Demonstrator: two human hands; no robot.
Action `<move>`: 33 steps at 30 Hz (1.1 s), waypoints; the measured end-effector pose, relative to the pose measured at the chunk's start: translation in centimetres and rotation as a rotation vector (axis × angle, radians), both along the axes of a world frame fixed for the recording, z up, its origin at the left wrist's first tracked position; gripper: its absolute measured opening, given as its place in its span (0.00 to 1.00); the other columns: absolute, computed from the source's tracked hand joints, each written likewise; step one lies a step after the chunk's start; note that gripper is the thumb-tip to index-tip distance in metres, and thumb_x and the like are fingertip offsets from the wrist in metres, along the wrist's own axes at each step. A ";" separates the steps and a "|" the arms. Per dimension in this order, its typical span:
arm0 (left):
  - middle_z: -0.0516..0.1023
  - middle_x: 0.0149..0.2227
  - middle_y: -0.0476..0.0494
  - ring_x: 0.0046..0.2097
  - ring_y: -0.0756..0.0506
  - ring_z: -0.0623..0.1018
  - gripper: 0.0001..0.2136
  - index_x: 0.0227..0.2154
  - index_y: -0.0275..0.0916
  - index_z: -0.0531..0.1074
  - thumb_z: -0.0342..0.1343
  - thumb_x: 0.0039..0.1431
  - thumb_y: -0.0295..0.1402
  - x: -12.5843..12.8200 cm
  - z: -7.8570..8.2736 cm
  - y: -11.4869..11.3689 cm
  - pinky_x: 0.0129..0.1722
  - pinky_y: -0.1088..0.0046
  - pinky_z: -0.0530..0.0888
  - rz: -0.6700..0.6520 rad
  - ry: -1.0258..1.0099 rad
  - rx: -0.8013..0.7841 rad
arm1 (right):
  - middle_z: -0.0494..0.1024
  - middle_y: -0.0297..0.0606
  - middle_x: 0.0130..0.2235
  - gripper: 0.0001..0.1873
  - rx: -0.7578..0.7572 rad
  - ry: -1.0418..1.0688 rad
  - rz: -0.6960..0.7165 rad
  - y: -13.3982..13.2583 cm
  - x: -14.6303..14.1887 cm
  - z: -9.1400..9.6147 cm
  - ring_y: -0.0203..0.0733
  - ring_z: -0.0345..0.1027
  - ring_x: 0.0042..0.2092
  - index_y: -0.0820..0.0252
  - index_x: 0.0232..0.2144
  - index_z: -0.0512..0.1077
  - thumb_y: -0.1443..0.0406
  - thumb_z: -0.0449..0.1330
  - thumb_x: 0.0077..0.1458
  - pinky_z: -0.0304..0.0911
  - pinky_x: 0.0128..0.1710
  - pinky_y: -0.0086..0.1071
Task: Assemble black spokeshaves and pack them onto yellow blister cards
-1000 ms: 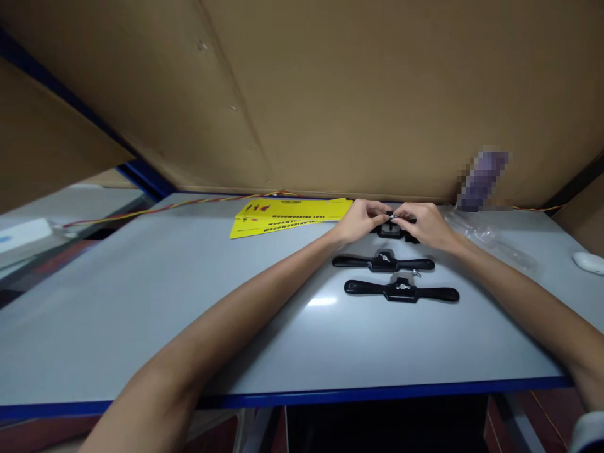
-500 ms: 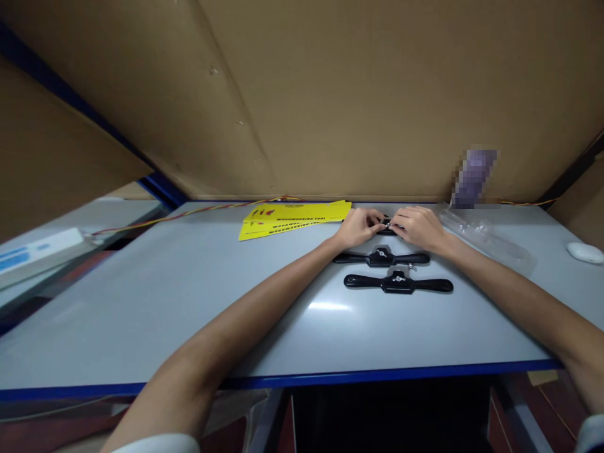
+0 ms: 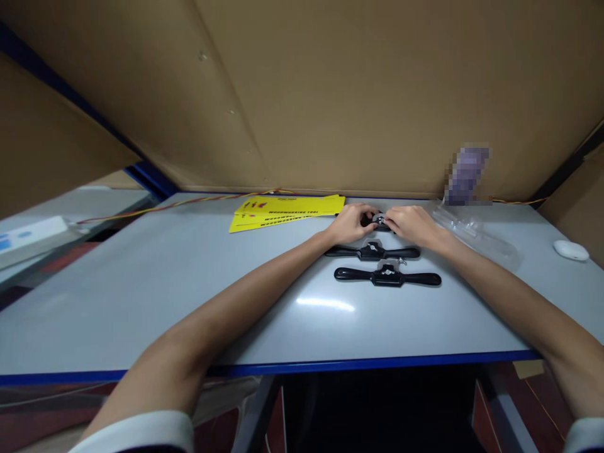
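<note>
Three black spokeshaves lie in a row on the grey table (image 3: 141,302). My left hand (image 3: 350,222) and my right hand (image 3: 409,224) meet over the farthest spokeshave (image 3: 377,221), fingers closed on its middle, where a small metal part shows between the fingertips. Most of that tool is hidden by my hands. The middle spokeshave (image 3: 372,252) lies just in front of my hands. The nearest spokeshave (image 3: 387,277) lies closer to me, both untouched.
Yellow printed cards (image 3: 283,211) lie at the back left of my hands. Clear plastic packaging (image 3: 476,234) lies to the right, a white mouse (image 3: 570,250) farther right. Cardboard walls (image 3: 330,94) enclose the back. A red-yellow cable (image 3: 189,201) runs along the rear edge.
My hands have lowered onto the farthest spokeshave and closed in tighter over its middle. The view has shifted a little; the other two tools have not moved.
</note>
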State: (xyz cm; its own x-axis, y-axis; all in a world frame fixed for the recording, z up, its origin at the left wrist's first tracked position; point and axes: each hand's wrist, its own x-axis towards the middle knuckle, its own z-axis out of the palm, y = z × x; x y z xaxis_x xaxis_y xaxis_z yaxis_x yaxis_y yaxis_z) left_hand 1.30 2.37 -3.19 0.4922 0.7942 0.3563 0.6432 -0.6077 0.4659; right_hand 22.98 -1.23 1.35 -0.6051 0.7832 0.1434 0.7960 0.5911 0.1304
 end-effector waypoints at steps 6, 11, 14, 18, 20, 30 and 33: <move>0.84 0.45 0.38 0.42 0.40 0.78 0.24 0.53 0.33 0.80 0.64 0.58 0.44 -0.1 0.9 -0.3 0.47 0.63 0.74 -0.056 0.080 -0.036 | 0.84 0.51 0.51 0.20 0.017 -0.138 -0.032 -1.1 -0.9 0.2 0.52 0.80 0.49 0.64 0.55 0.78 0.67 0.48 0.74 0.61 0.37 0.37; 0.84 0.48 0.36 0.55 0.31 0.75 0.23 0.51 0.37 0.80 0.66 0.58 0.46 -0.2 1.5 -0.7 0.58 0.49 0.68 0.016 0.201 0.029 | 0.85 0.47 0.50 0.18 0.003 -0.055 -0.075 -1.3 -1.2 0.4 0.52 0.80 0.49 0.63 0.51 0.79 0.63 0.51 0.74 0.60 0.38 0.38; 0.83 0.49 0.35 0.56 0.30 0.73 0.23 0.50 0.37 0.80 0.67 0.58 0.48 -0.1 1.7 -0.9 0.58 0.49 0.67 0.010 0.235 0.064 | 0.85 0.49 0.50 0.17 -0.010 -0.050 -0.062 -1.2 -1.2 0.5 0.52 0.80 0.50 0.64 0.52 0.79 0.64 0.52 0.74 0.62 0.40 0.37; 0.80 0.49 0.32 0.52 0.33 0.75 0.23 0.48 0.35 0.80 0.69 0.58 0.47 -0.1 1.9 -0.7 0.51 0.58 0.70 -0.073 0.245 0.120 | 0.85 0.53 0.50 0.18 -0.012 -0.098 -0.056 -1.2 -1.4 1.0 0.54 0.80 0.52 0.67 0.52 0.79 0.69 0.50 0.74 0.64 0.43 0.38; 0.81 0.45 0.36 0.46 0.37 0.77 0.22 0.50 0.35 0.78 0.67 0.60 0.46 -0.1 1.9 -0.6 0.45 0.63 0.71 -0.097 0.237 0.058 | 0.85 0.55 0.51 0.18 -0.042 -0.117 -0.057 -1.4 -1.6 1.5 0.55 0.81 0.51 0.68 0.52 0.80 0.68 0.51 0.74 0.65 0.43 0.39; 0.79 0.35 0.46 0.35 0.45 0.75 0.18 0.42 0.37 0.75 0.67 0.57 0.46 0.0 1.3 -0.6 0.35 0.70 0.67 -0.108 0.082 -0.082 | 0.85 0.51 0.51 0.15 -0.086 -0.016 -0.021 -1.5 -1.7 2.2 0.50 0.79 0.49 0.65 0.52 0.79 0.71 0.56 0.70 0.61 0.41 0.35; 0.76 0.31 0.49 0.33 0.47 0.73 0.19 0.37 0.37 0.74 0.67 0.55 0.48 -0.1 0.9 -0.7 0.34 0.71 0.66 -0.109 -0.017 -0.128 | 0.85 0.47 0.49 0.16 -0.121 0.048 0.069 -0.9 -1.4 2.0 0.45 0.78 0.46 0.62 0.52 0.80 0.73 0.56 0.67 0.59 0.40 0.33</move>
